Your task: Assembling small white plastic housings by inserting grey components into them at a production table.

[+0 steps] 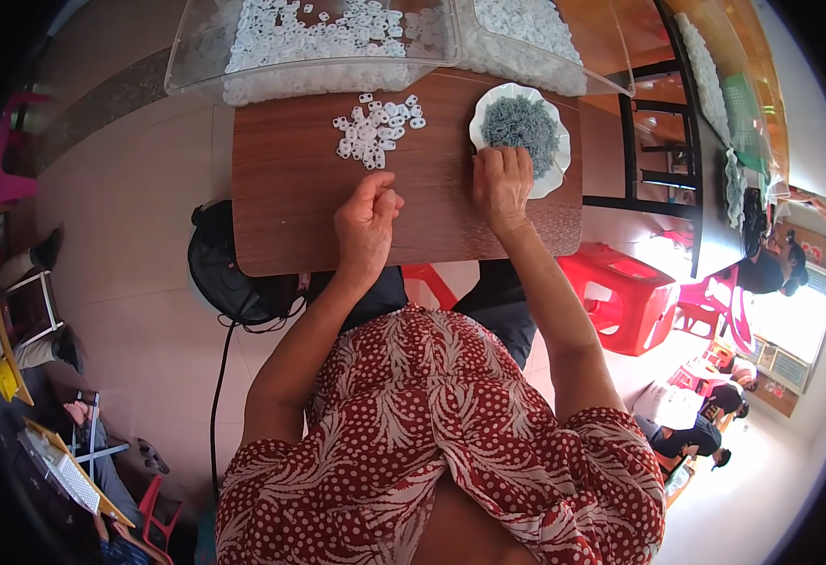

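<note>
Brown wood-grain tabletop stretches beneath both of the person's hands. The left hand has its fingers curled in, thumb and forefinger close together; whether they pinch anything cannot be told. To its right, the right hand is back-up, its bent fingers reaching over the near rim of a scalloped white dish; its fingertips are hidden, so any grip there cannot be told.

Just beyond the left fingertips lie loose white pieces, small oblong plates with holes, their long axes pointing every which way, some overlapping. Beyond the right fingers, the dish holds a heap of grey pieces, slender and tangled, with no shared direction.

Farther out from the left hand, a clear bin holds many more white plates. Beside it, beyond the dish, a second clear bin is also filled with whitish pieces, too small to make out singly. Well to the right of the right forearm stands a red stool.
</note>
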A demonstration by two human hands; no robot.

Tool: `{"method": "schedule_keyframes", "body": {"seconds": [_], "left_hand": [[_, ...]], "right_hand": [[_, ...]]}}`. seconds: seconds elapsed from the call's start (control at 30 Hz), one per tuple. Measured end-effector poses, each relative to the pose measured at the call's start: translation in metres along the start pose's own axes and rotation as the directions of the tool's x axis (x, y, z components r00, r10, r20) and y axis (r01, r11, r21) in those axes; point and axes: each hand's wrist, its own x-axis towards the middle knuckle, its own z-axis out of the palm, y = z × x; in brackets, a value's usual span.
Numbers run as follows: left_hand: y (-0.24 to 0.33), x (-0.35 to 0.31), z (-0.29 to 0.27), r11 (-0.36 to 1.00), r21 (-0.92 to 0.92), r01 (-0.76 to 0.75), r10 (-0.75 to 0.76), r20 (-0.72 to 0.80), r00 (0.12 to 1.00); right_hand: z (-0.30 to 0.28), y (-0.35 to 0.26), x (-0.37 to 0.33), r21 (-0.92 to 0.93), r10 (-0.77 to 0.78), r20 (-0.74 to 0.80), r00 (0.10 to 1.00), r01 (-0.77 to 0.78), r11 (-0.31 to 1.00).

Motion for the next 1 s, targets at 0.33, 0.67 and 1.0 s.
{"method": "schedule_keyframes", "body": {"seconds": [0.33, 0.67, 1.0], "left_hand": [[-0.006, 0.035, 0.048, 0.403, 0.546, -0.734, 0.599, 0.449, 0.663], [-0.018, 0.062, 0.078, 0.197, 0.632, -0.750, 0.476, 0.607, 0.636], [-0.020, 0.069, 0.077, 0.169, 0.621, -0.765, 0.459, 0.637, 0.619]], "right_hand": [[-0.006, 0.013, -0.005, -0.030, -0.004, 0.004, 1.000, 0.004, 1.000], [-0.007, 0.016, -0.010, -0.010, 0.014, 0.015, 1.000, -0.014, 1.000], [-0.010, 0.019, -0.009, 0.030, -0.006, 0.003, 1.000, 0.006, 1.000]]}}
